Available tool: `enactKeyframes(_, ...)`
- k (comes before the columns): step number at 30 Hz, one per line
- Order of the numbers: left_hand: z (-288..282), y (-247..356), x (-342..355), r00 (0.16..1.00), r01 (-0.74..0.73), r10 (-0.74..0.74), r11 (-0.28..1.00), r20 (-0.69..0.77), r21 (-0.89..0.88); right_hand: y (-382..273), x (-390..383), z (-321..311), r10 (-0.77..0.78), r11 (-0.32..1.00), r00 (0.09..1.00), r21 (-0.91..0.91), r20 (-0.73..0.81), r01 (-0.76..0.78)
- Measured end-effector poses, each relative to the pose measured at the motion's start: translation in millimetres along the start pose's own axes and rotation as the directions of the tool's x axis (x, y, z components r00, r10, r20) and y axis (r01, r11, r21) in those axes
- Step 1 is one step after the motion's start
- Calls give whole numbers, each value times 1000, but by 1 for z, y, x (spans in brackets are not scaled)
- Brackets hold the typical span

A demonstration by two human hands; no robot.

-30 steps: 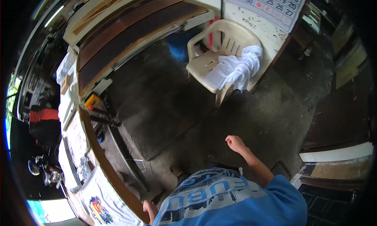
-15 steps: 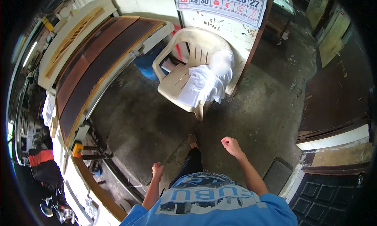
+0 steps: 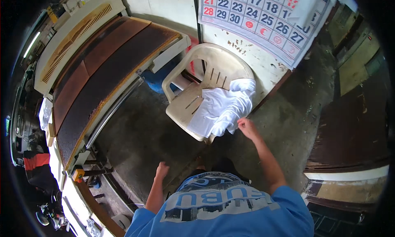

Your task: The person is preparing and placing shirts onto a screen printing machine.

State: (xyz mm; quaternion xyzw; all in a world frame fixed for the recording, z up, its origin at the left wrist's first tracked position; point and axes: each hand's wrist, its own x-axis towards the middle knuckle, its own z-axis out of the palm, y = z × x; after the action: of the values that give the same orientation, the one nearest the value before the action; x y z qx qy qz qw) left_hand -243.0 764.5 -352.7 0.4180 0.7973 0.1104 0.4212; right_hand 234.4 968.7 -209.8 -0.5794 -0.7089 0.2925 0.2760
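A dim workshop corner with a worn white wall (image 3: 236, 43) and a dark concrete floor (image 3: 135, 132).
Flaked paint shows beneath a large wall calendar (image 3: 251, 21), and a cream plastic armchair (image 3: 224, 53) with a slotted back stands below it. To the left sits a long pale machine (image 3: 78, 41) with a flat brown bed—a blue container (image 3: 154, 82) is partly hidden by its near corner. A white-topped surface with a brown edge (image 3: 91, 198) runs along the lower left. A lit tube (image 3: 32, 44) glows at far left—and scuffed brown panelling (image 3: 354, 126) lines the right, above a dark panelled door (image 3: 329, 222).
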Motion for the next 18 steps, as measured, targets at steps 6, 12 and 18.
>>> enactKeyframes(6, -8, 143, -12, 954, -283, 272, 956, -129, -76, 56, 101, -22, 21, 946, 999, -322, -39, -32)
enactKeyframes(12, 48, 201, -52, 975, -209, 193, 964, -111, -164, 58, 146, -38, 149, 747, 989, -656, 12, -105)
enactKeyframes(18, 93, 259, -76, 964, -264, 260, 928, -50, -262, 72, 171, -49, -80, 700, 972, -682, 221, 213)
